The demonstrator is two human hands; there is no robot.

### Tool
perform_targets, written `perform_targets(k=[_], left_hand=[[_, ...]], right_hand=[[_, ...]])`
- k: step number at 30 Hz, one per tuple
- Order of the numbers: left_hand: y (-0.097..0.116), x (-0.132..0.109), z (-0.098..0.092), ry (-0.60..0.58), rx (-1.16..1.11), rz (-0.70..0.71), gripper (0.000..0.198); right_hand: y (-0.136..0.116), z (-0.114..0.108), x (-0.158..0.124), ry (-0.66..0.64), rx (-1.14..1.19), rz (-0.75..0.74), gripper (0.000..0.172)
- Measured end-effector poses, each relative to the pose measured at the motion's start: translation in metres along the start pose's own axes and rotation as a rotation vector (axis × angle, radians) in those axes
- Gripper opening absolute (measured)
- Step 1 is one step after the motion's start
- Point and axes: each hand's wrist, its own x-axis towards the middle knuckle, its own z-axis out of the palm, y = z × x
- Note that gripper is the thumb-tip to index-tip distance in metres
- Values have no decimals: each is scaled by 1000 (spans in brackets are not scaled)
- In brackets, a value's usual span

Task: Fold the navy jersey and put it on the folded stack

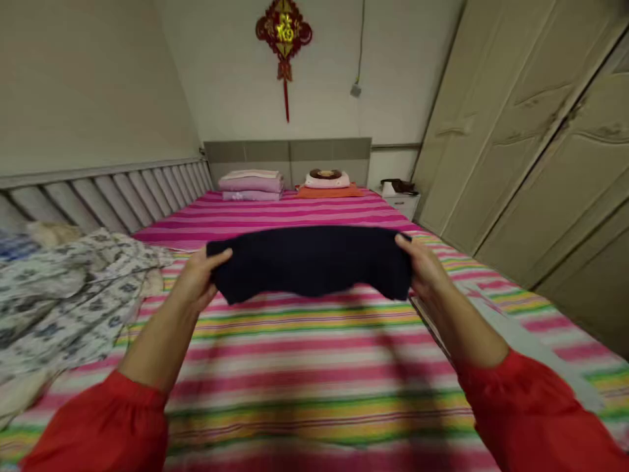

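Observation:
A dark navy piece of cloth (314,261), perhaps a garment, is stretched sideways in the air above the bed. My left hand (199,278) pinches its left end, thumb on the near face. At the opposite end my right hand (425,265) grips the upper corner in the same way. The cloth's lower edge hangs loose and wavy. Its exact kind does not show. Beneath it lies a striped sheet (304,380) in pink, white, yellow and green.
Crumpled floral fabric (63,295) lies at the left beside a white railing (113,196). Folded bedding (251,185) and a pillow (327,178) sit by the headboard (314,154). A flat pale item (535,347) rests right. Wardrobe doors (531,131) line the right side.

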Motion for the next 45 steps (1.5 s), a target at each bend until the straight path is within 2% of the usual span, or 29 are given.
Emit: perform_targets(k=[4, 6, 8, 10, 12, 16, 18, 20, 22, 24, 26, 28, 30, 32, 34, 36, 38, 40, 43, 45], left_hand=[[-70, -63, -45, 17, 88, -378, 34], [-110, -97, -67, 47, 126, -575, 30], [-148, -130, -85, 68, 142, -691, 27], [-175, -156, -97, 77, 146, -740, 27], [-184, -173, -102, 78, 164, -733, 29], [-171, -186, -105, 70, 224, -576, 38], [-171, -192, -110, 81, 276, -519, 43], [-185, -202, -121, 89, 339, -499, 48], [-209, -215, -137, 67, 409, -478, 52], [-232, -226, -154, 5, 458, -432, 53], [-244, -230, -170, -70, 488, -405, 51], [-242, -223, -181, -132, 563, -422, 46], [-227, -202, -182, -115, 678, -407, 45], [-210, -173, -173, -40, 712, -333, 45], [-197, -140, -156, 26, 565, -320, 41], [-193, -110, -136, 48, 371, -388, 38], [-195, -85, -120, 48, 255, -465, 35], [-200, -65, -109, 20, 195, -525, 34], [-206, -39, -101, -49, -27, -619, 38], [-208, -21, -97, -58, -152, -576, 43]], right_hand=[[72, -36, -64, -81, -77, 293, 24], [113, -54, -96, -79, -106, 411, 23], [151, -70, -125, -37, -134, 490, 23], [176, -82, -148, -14, -158, 524, 24], [184, -89, -162, -8, -172, 528, 26], [170, -93, -176, -29, -213, 470, 31], [168, -99, -181, -36, -276, 427, 33], [176, -111, -187, -45, -404, 372, 35], [188, -127, -193, -50, -588, 300, 34], [198, -141, -198, -15, -805, 218, 33], [200, -147, -200, 58, -1008, 85, 35], [197, -141, -196, 96, -1154, -99, 42], [193, -123, -186, 58, -1225, -276, 50], [194, -97, -170, -30, -1262, -393, 54], [203, -69, -151, -110, -1309, -456, 56], [216, -48, -134, -153, -1377, -458, 57], [232, -35, -122, -163, -1443, -415, 58], [246, -32, -117, -155, -1484, -376, 59], [258, -38, -116, -160, -1491, -367, 60], [259, -42, -117, -168, -1475, -365, 60]])
